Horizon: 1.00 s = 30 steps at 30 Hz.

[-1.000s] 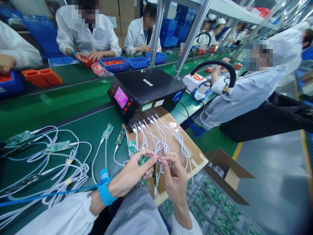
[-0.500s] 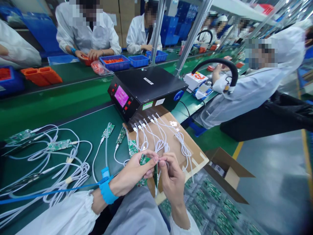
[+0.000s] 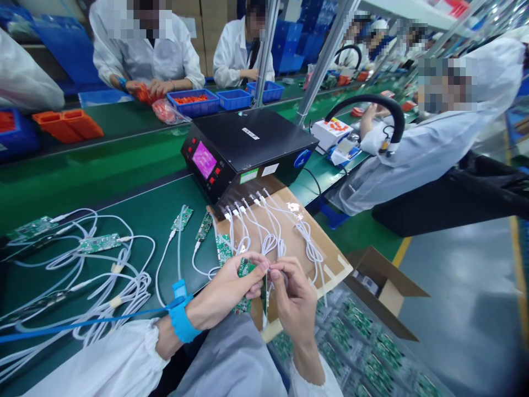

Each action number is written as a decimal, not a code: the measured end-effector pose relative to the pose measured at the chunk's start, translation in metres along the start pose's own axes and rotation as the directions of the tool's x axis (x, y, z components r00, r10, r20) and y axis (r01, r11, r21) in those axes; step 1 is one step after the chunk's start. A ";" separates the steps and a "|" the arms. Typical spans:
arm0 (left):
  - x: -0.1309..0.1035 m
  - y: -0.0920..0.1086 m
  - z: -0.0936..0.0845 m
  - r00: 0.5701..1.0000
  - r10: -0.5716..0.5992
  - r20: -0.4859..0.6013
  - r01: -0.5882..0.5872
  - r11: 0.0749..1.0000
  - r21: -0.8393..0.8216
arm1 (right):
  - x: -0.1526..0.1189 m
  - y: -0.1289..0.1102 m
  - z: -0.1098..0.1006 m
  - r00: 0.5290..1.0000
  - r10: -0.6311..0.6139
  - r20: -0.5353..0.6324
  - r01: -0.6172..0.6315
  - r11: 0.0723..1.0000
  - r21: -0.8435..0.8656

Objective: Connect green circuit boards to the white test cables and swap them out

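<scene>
Green desk (image 3: 165, 199) ahead, our left fingers (image 3: 257, 274) grip the far end of an edge-on circuit board (image 3: 266, 293), long axis toward us; right fingers (image 3: 281, 289) pinch just beside, contents unclear.

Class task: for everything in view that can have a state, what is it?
left hand, pinching board
right hand, pinched, contents hidden
board, upright, nearly edge-on
wristband, worn
screen, lit pink
carton, flaps open
cables, several plugged into black box
second blue bin from left, holding orange parts
</scene>
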<state>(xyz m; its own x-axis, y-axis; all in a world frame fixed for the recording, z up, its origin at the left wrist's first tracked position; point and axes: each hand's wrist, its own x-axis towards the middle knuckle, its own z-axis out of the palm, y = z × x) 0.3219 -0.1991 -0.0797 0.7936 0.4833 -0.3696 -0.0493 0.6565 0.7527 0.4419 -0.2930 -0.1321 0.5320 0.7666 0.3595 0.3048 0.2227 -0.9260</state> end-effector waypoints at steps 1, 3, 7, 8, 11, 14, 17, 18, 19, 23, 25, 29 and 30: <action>0.000 -0.001 0.000 1.000 0.001 0.003 -0.001 1.000 -0.004 | 0.000 0.000 0.001 1.000 -0.004 -0.008 0.004 1.000 -0.009; 0.001 -0.004 0.000 1.000 -0.003 0.008 0.003 1.000 -0.003 | 0.000 -0.001 0.003 1.000 -0.009 -0.017 0.009 1.000 -0.014; -0.001 -0.006 -0.002 1.000 -0.014 0.003 0.014 1.000 0.006 | 0.000 -0.005 0.002 1.000 -0.029 -0.012 0.028 0.999 -0.043; -0.003 -0.006 -0.002 1.000 -0.020 0.002 0.020 1.000 0.014 | -0.002 -0.005 0.000 0.999 -0.043 0.001 0.043 0.997 -0.060; -0.010 0.000 0.000 0.999 -0.043 -0.001 0.043 0.995 0.088 | -0.018 -0.002 -0.008 0.993 -0.118 -0.025 0.113 0.980 -0.162; -0.016 0.006 0.004 0.998 -0.067 -0.009 0.067 0.982 0.176 | -0.050 0.006 -0.013 0.946 -0.262 -0.192 0.201 0.937 -0.284; -0.018 0.010 0.006 0.996 -0.084 -0.024 0.088 0.973 0.214 | -0.081 0.013 -0.009 0.956 -0.276 -0.102 0.227 0.913 -0.340; -0.017 0.011 0.005 0.996 -0.083 -0.026 0.086 0.972 0.219 | -0.087 0.014 -0.007 0.970 -0.239 -0.037 0.210 0.910 -0.357; -0.016 0.011 0.005 0.997 -0.080 -0.022 0.083 0.971 0.224 | -0.092 0.014 -0.005 0.981 -0.195 0.013 0.186 0.909 -0.373; -0.015 0.016 0.002 0.996 -0.093 0.008 0.087 0.955 0.284 | -0.094 0.014 -0.006 0.991 -0.087 0.099 0.116 0.934 -0.339; -0.016 0.021 0.001 0.996 -0.089 0.020 0.076 0.934 0.348 | -0.090 0.014 -0.013 0.986 -0.081 0.143 0.122 0.944 -0.305; -0.021 0.034 -0.004 0.997 -0.071 0.039 0.042 0.866 0.498 | -0.079 0.011 -0.033 0.952 -0.150 0.266 0.230 0.926 -0.300; -0.022 0.038 -0.006 0.998 -0.062 0.031 0.035 0.843 0.537 | -0.076 0.010 -0.038 0.937 -0.169 0.305 0.266 0.912 -0.312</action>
<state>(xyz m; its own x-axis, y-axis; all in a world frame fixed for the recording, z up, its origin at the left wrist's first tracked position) 0.2989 -0.1814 -0.0462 0.8138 0.4232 -0.3982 0.3123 0.2593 0.9139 0.4349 -0.3718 -0.1639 0.2061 0.8647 0.4581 0.6657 0.2192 -0.7133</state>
